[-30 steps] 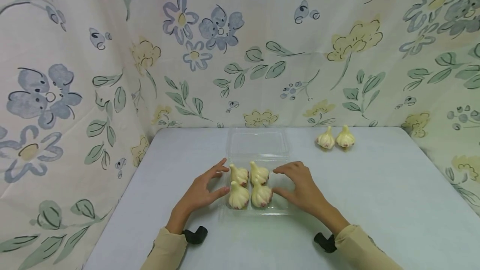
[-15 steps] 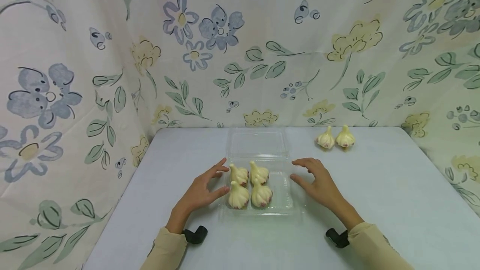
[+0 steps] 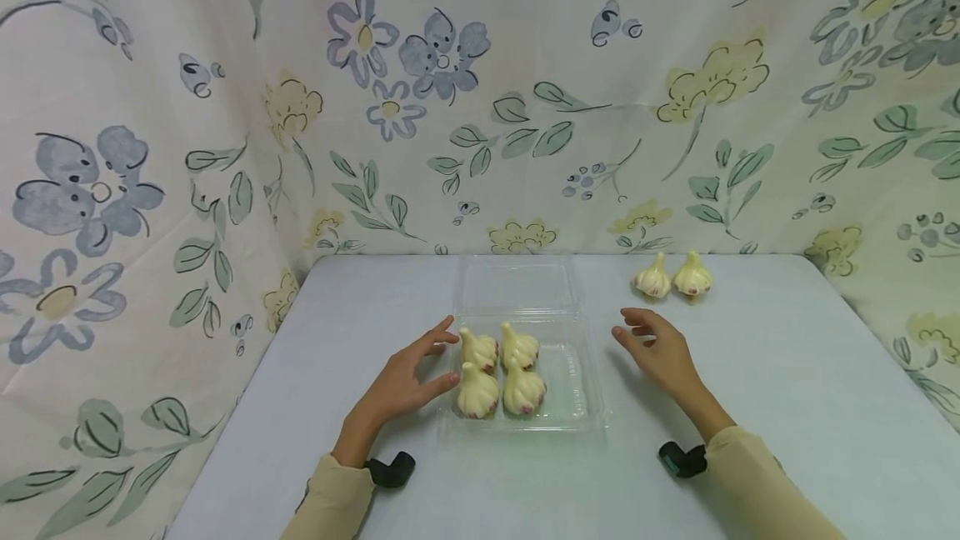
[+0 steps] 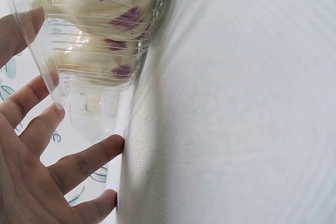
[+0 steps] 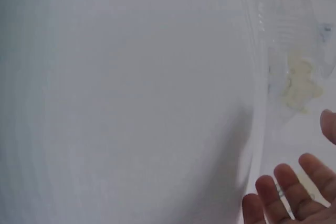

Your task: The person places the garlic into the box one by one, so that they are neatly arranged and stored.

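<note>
A clear plastic clamshell container [image 3: 570, 419] lies with its lid folded back on the white table. Several garlic bulbs [image 3: 477, 391] fill its left and middle parts, while the right part holds none. My left hand [image 3: 401, 386] rests at the container's left side, its thumb and fingertips against the rim; in the left wrist view this hand [image 4: 31, 166] has its fingers spread along the plastic edge. To the right of the container, my right hand [image 3: 660, 350] hovers apart from it with relaxed fingers and nothing in them. The right wrist view shows the same hand's fingers [image 5: 290, 190] apart.
Two more garlic bulbs, one [image 3: 652, 277] beside the other [image 3: 692, 275], stand near the table's back edge, beyond my right hand. The clear lid [image 3: 516, 286] reaches almost to that edge. A flowered curtain [image 3: 480, 148] hangs behind the table [image 3: 780, 340].
My right hand has moved off the bulbs in the container, out to the right past its side and slightly back towards the two loose bulbs. The left hand has stayed put.
</note>
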`<state>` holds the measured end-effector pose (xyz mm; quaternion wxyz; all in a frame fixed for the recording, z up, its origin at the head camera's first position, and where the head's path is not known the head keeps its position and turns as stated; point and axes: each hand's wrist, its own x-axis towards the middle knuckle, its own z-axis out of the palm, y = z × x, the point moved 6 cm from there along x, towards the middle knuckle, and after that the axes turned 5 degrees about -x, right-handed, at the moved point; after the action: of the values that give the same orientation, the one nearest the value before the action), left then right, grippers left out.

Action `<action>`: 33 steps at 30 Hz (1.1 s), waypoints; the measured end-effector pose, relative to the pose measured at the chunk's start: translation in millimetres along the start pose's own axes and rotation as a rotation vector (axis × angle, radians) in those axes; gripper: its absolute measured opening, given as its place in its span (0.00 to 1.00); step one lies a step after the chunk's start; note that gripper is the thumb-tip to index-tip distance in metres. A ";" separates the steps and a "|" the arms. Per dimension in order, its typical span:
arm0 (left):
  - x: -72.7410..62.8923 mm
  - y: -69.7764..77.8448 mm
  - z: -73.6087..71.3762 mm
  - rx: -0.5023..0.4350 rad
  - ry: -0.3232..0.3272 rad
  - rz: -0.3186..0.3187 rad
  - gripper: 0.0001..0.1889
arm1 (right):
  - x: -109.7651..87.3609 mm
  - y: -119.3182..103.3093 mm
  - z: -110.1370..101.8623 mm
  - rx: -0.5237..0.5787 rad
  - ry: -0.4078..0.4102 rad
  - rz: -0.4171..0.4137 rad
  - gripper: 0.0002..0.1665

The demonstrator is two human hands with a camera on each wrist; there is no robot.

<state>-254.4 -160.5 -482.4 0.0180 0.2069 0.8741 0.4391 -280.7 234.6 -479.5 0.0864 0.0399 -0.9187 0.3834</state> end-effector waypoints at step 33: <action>-0.8 -1.6 0.5 -0.007 -0.001 -0.029 0.31 | 39.6 50.9 -23.2 0.052 0.092 0.304 0.47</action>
<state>-254.2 -161.3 -484.1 0.0254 0.1944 0.8754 0.4419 -323.7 286.6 -491.4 0.0682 -0.1151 -0.8989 0.4172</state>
